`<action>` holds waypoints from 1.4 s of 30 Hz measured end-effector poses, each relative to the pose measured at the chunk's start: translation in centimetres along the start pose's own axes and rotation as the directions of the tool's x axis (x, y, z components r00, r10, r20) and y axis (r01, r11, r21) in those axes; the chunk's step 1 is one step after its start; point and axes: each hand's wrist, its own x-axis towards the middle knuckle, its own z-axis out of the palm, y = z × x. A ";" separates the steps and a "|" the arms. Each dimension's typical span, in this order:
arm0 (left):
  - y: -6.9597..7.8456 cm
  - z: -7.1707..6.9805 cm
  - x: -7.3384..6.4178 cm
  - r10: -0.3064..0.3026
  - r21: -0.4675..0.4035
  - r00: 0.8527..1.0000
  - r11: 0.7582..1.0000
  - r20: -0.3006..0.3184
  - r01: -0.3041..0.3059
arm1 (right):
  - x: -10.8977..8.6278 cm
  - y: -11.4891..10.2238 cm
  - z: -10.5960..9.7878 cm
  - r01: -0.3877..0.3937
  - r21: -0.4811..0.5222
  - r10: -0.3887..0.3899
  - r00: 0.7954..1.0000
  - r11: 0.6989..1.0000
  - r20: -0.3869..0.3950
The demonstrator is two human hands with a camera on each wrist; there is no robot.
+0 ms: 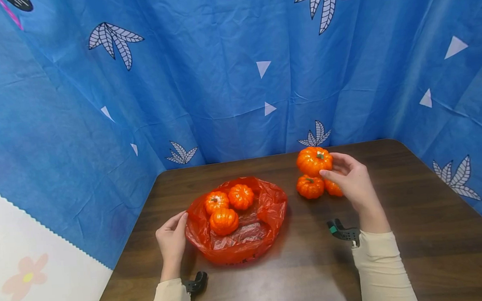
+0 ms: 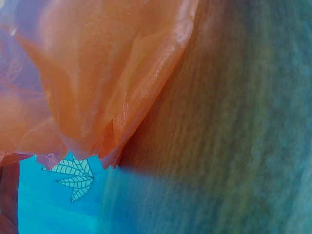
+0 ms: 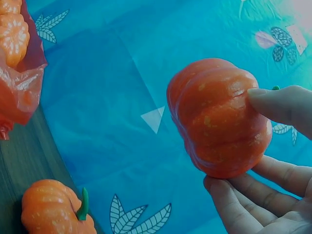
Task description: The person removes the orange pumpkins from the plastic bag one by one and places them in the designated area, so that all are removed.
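A red plastic bag (image 1: pixel 250 254) lies spread open on the table, with three small orange pumpkins (image 1: pixel 224 222) inside it. My left hand (image 1: pixel 172 240) pinches the bag's left rim between thumb and fingers; in the left wrist view the bag's film (image 2: pixel 107 63) fills the upper left. To the right, my right hand (image 1: pixel 355 183) holds another pumpkin (image 1: pixel 313 160) by its side, thumb on one face and fingers on the other. The right wrist view shows this held pumpkin (image 3: pixel 219 122) raised above the table. Two more pumpkins sit below it, one (image 1: pixel 309 187) in front and one (image 1: pixel 333 189) partly behind the hand.
The brown wooden table (image 1: pixel 292 275) reaches back to a blue curtain (image 1: pixel 229 78) printed with leaves and triangles. At the left hangs a white cloth (image 1: pixel 33 252) with a flower. Black camera mounts (image 1: pixel 343 231) stick out from both wrists.
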 end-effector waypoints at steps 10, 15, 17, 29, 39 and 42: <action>0.2 0.0 0.0 -0.015 -0.004 1.000 1.000 0.006 0.015 | 0.5 0.7 -0.9 -0.066 -0.022 0.064 0.994 0.998 -0.092; 0.2 -0.1 0.0 -0.036 -0.001 0.999 0.999 0.012 0.036 | 0.7 0.9 -1.1 -0.092 -0.002 0.091 0.986 0.996 -0.140; 0.1 -0.1 0.0 -0.039 -0.002 0.999 0.999 0.012 0.039 | 0.7 0.9 -1.2 -0.108 0.002 0.107 0.982 0.994 -0.157; 0.2 -0.1 0.0 -0.037 0.003 0.999 0.999 0.013 0.037 | 0.9 1.8 -1.9 -0.155 0.039 0.160 0.963 0.987 -0.217; 0.4 -0.1 -0.2 -0.039 0.011 0.999 0.999 0.016 0.039 | 1.1 2.8 -2.4 -0.175 0.046 0.181 0.953 0.984 -0.245; 0.3 -0.1 -0.2 -0.041 0.013 0.999 0.999 0.016 0.041 | 1.1 3.1 -2.7 -0.177 0.055 0.185 0.949 0.983 -0.255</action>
